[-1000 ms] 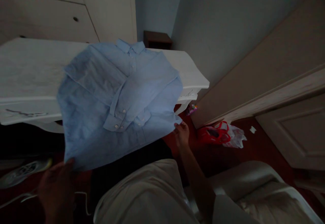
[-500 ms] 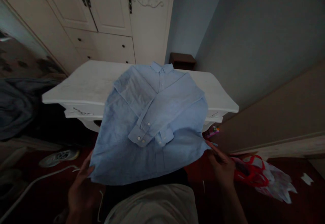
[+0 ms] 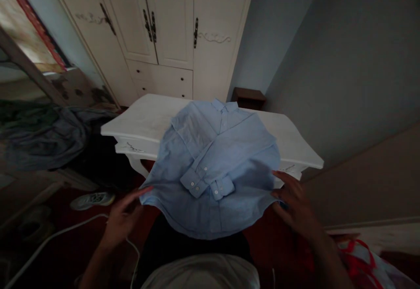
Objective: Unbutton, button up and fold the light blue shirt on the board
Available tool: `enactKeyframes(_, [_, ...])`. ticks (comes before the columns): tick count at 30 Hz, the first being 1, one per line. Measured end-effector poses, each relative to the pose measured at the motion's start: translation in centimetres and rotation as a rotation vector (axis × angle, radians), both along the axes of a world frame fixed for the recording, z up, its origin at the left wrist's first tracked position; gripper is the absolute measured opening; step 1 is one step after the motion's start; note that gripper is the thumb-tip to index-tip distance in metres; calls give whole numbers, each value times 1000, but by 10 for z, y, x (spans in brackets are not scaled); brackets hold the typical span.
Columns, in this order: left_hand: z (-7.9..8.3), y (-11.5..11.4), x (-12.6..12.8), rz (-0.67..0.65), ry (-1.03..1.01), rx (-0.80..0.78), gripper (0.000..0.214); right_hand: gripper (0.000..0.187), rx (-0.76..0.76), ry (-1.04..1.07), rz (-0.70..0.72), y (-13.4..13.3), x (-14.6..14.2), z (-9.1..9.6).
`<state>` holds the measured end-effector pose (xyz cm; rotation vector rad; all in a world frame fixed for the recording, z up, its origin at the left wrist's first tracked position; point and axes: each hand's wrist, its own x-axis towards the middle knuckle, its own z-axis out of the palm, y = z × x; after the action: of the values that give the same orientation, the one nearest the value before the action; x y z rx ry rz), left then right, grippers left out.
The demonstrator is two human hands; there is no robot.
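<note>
a blue shirt [image 3: 213,162], sleeves folded over its front, lies across a white table [image 3: 141,118], its lower end past the near edge; i see the person's left hand [image 3: 124,217] and right hand [image 3: 297,206] pinching its bottom corners.

- bare left hand [image 3: 123,219], index finger stretched forward, pinching; bare left forearm [image 3: 95,262] angled up and inward;
- bare right hand [image 3: 295,206], fingers bent, pinching; bare right forearm [image 3: 328,254] slanting inward

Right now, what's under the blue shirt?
The upper part of the blue shirt lies on the white table; the lower part extends past its front edge, with red floor visible below. The table's covered part, and anything else there, can't be seen.
</note>
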<state>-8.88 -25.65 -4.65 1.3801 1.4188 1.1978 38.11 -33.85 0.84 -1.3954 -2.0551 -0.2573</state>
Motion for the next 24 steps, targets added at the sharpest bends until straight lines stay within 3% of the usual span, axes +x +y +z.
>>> enactKeyframes(3, [-12, 6, -1, 13, 204, 229, 29, 4, -143, 87, 128, 6, -1, 3])
enactKeyframes(6, [-16, 9, 4, 160, 283, 431, 17, 6, -219, 179, 63, 11, 8, 0])
enactKeyframes(9, [-7, 17, 13, 259, 310, 548, 14, 15, -185, 215, -35, 22, 15, 2])
enactKeyframes(11, [5, 26, 20, 271, 257, 584, 14, 21, -115, 208, -14, 33, 15, 8])
enactKeyframes(14, [22, 42, 33, 239, 76, 570, 17, 28, -70, 173, 112, 49, 10, 22])
enactKeyframes(17, [29, 56, 46, 148, -225, 445, 28, 32, -120, 171, 208, 60, 5, 31])
enactKeyframes(20, [23, 63, 53, 105, -431, 334, 35, 34, -234, 135, 289, 64, 1, 35])
enactKeyframes(24, [7, 63, 47, 70, -486, 218, 37, 46, -479, -63, 306, 60, -7, 36])
